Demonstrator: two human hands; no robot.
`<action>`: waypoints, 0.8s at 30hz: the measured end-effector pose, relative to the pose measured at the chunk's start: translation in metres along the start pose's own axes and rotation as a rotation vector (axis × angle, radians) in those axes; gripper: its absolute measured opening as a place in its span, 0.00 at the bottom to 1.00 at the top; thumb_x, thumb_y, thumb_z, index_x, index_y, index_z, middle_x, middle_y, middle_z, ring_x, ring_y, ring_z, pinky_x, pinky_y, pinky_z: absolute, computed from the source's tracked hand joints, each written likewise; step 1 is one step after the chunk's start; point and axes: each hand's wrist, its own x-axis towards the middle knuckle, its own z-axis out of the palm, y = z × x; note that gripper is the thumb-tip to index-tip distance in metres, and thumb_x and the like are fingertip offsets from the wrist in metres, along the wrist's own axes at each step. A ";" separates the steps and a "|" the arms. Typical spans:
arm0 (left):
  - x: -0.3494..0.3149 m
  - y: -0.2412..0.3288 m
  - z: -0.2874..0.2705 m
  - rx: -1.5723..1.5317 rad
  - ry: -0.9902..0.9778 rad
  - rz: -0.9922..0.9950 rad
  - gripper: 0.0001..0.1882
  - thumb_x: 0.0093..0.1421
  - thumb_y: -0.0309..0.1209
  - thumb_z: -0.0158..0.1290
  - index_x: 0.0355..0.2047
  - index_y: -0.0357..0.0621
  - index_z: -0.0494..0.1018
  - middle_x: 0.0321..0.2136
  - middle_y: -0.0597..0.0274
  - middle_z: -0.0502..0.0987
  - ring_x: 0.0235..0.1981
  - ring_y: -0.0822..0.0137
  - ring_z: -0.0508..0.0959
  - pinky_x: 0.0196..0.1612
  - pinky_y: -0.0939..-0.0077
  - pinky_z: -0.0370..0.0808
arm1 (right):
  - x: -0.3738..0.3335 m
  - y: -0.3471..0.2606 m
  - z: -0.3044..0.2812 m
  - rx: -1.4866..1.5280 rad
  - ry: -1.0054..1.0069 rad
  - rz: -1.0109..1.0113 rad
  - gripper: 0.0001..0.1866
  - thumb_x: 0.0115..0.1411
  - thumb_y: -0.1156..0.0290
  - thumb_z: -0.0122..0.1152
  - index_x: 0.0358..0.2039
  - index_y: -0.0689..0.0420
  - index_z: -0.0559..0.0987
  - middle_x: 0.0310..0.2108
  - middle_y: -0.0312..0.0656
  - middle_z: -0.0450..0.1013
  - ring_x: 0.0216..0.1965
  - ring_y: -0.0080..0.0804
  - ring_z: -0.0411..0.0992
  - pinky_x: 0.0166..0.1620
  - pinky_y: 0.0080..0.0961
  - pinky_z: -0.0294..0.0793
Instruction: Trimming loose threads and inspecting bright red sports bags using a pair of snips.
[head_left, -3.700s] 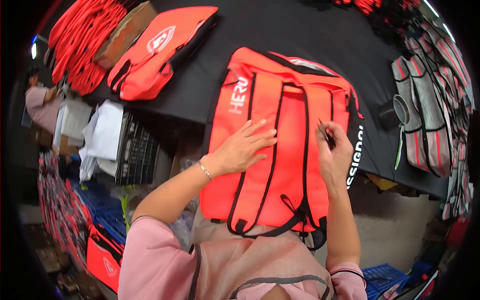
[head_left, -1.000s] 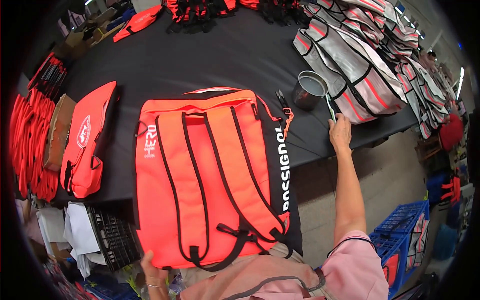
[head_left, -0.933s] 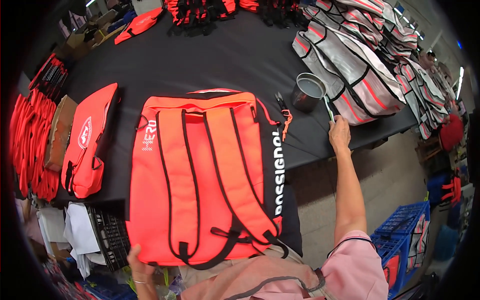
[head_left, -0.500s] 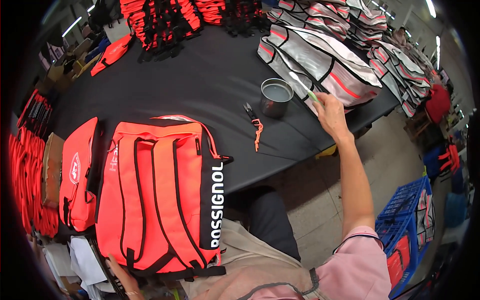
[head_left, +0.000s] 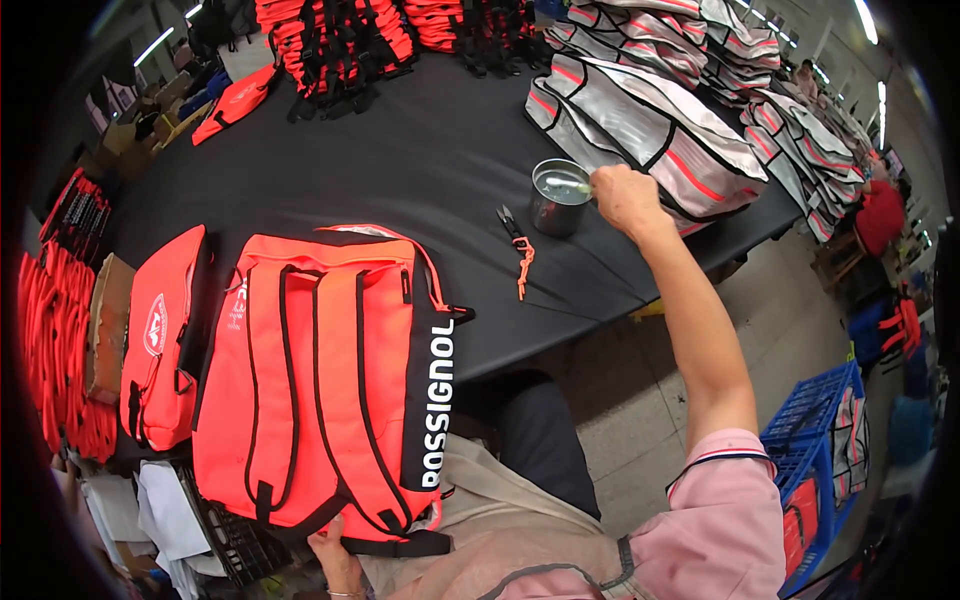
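Observation:
My right hand (head_left: 628, 203) is closed on a toothbrush (head_left: 580, 187) with a white and green handle. The brush reaches over the rim into a metal cup (head_left: 557, 217) of liquid, so its head is hard to make out. At the lower edge of a bright orange-red backpack (head_left: 330, 390), my left hand (head_left: 338, 562) pinches the fabric near a black strap. The backpack lies straps up, its bottom toward me. Thread snips (head_left: 510, 224) with an orange cord lie left of the cup.
A smaller orange-red pouch (head_left: 165, 340) lies left of the backpack. Stacked orange-red bags (head_left: 335, 45) and grey-white bags (head_left: 650, 140) line the far side of the black table (head_left: 400, 150). Blue crates (head_left: 815, 430) stand on the floor at right.
My right hand has moved left and brought the toothbrush into the cup. My left hand has shifted right along the backpack's lower edge and now grips it.

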 end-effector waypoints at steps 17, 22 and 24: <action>0.007 0.061 -0.070 -0.069 -0.280 -0.098 0.31 0.48 0.15 0.52 0.56 0.35 0.66 0.50 0.56 0.75 0.52 0.56 0.75 0.57 0.59 0.73 | -0.049 0.028 0.041 0.247 0.150 0.161 0.08 0.60 0.67 0.56 0.33 0.57 0.79 0.33 0.50 0.77 0.37 0.54 0.76 0.39 0.48 0.76; 0.003 0.061 -0.069 -0.035 -0.268 -0.146 0.32 0.48 0.15 0.55 0.56 0.37 0.67 0.50 0.57 0.75 0.50 0.56 0.76 0.55 0.61 0.74 | -0.054 0.018 0.032 0.362 0.295 0.208 0.08 0.61 0.67 0.56 0.32 0.58 0.78 0.33 0.51 0.76 0.38 0.56 0.75 0.40 0.49 0.74; 0.005 0.062 -0.066 -0.011 -0.264 -0.179 0.32 0.47 0.15 0.57 0.56 0.38 0.67 0.50 0.57 0.75 0.49 0.56 0.76 0.54 0.62 0.74 | -0.057 0.017 0.035 0.387 0.344 0.219 0.07 0.60 0.67 0.57 0.33 0.57 0.78 0.34 0.50 0.76 0.38 0.56 0.75 0.40 0.49 0.74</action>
